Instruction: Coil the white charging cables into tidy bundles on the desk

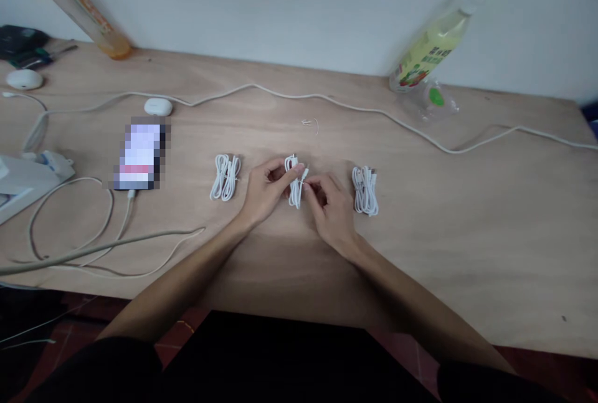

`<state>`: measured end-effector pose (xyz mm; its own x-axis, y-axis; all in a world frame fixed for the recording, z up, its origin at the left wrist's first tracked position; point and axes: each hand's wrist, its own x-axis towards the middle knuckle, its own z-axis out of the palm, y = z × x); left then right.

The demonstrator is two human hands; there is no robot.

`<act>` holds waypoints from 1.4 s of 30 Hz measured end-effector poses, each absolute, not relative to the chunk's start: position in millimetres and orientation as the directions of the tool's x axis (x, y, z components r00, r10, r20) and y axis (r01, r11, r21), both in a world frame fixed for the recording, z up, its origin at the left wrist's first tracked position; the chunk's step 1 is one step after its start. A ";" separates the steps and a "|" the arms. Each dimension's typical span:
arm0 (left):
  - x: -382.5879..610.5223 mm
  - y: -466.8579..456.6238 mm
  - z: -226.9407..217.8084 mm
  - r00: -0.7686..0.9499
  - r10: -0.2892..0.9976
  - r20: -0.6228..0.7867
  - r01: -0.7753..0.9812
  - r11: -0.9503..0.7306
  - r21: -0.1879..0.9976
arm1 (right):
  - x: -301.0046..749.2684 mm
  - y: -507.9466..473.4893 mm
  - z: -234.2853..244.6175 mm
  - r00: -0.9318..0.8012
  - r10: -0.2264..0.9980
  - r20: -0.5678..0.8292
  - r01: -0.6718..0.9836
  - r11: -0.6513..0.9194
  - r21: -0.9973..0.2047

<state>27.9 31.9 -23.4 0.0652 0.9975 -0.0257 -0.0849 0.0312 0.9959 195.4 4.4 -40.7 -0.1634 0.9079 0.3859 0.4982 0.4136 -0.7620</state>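
The left hand (266,191) holds the middle cable bundle (294,194) between thumb and fingers, over the table (448,235). The right hand (334,215) has its fingertips at the bundle's edge — I cannot tell whether they pinch anything. Another bundle (225,177) lies left of the hands, a third bundle (365,190) to their right.

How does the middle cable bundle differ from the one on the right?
The middle bundle is gripped by the left hand; the right bundle lies unheld on the table. The left thumb partly covers the middle bundle, while the right bundle shows uncovered. Both are white, coiled cables.
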 end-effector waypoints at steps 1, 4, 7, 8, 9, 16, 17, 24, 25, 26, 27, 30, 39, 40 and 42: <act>27.4 32.6 -24.0 0.075 0.997 -0.026 -0.093 0.033 0.995 | 195.6 4.7 -40.5 -0.166 0.908 0.384 0.493 0.413 -0.766; 25.4 34.7 -25.8 0.113 0.994 -0.015 -0.111 0.028 0.993 | 196.3 5.6 -40.2 -0.165 0.913 0.373 0.481 0.405 -0.777; 23.7 34.3 -25.7 0.158 0.987 -0.006 -0.115 0.025 0.993 | 196.5 5.6 -39.9 -0.148 0.916 0.372 0.477 0.396 -0.785; 23.6 33.3 -25.0 0.176 0.984 -0.011 -0.113 0.032 0.993 | 196.4 5.3 -39.8 -0.147 0.914 0.377 0.478 0.399 -0.782; 23.8 32.0 -23.9 0.194 0.981 -0.022 -0.111 0.045 0.993 | 196.2 4.8 -39.8 -0.148 0.911 0.386 0.480 0.407 -0.777; 31.2 23.1 -16.5 0.296 0.952 -0.079 -0.160 0.131 0.978 | 196.0 2.7 -40.7 -0.165 0.888 0.429 0.477 0.452 -0.754; 31.8 22.8 -16.2 0.305 0.949 -0.078 -0.150 0.129 0.980 | 196.3 3.0 -40.6 -0.164 0.882 0.442 0.475 0.463 -0.748; 27.2 22.2 -14.7 0.380 0.921 -0.085 -0.052 0.113 0.992 | 196.3 2.8 -41.3 -0.130 0.871 0.475 0.464 0.477 -0.747; 26.1 21.8 -13.7 0.396 0.914 -0.086 -0.043 0.112 0.993 | 196.3 2.4 -41.9 -0.126 0.872 0.474 0.453 0.475 -0.755; 25.1 21.2 -12.4 0.404 0.910 -0.090 -0.035 0.114 0.993 | 196.3 1.9 -42.5 -0.124 0.873 0.471 0.439 0.474 -0.763; 24.1 20.5 -10.8 0.404 0.910 -0.096 -0.029 0.118 0.993 | 196.4 1.3 -42.9 -0.124 0.875 0.469 0.426 0.474 -0.771; 20.5 18.0 -5.3 0.395 0.909 -0.133 -0.018 0.152 0.988 | 196.7 -0.6 -42.6 -0.122 0.877 0.464 0.405 0.471 -0.784; 16.7 20.0 -11.0 0.476 0.863 -0.168 -0.106 0.245 0.964 | 189.4 -2.4 -35.8 0.109 0.935 0.338 0.359 0.280 -0.890; 18.0 20.8 -13.2 0.474 0.868 -0.148 -0.154 0.247 0.957 | 188.8 -1.8 -35.6 0.144 0.937 0.319 0.356 0.251 -0.900; 21.4 21.8 -15.9 0.433 0.891 -0.135 -0.240 0.259 0.936 | 188.1 -0.5 -35.6 0.197 0.934 0.297 0.363 0.212 -0.907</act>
<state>21.4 21.8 -15.9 0.4335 0.8910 -0.1351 -0.2403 0.2588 0.9356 188.1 -0.5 -35.6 0.1966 0.9343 0.2975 0.3631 0.2125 -0.9072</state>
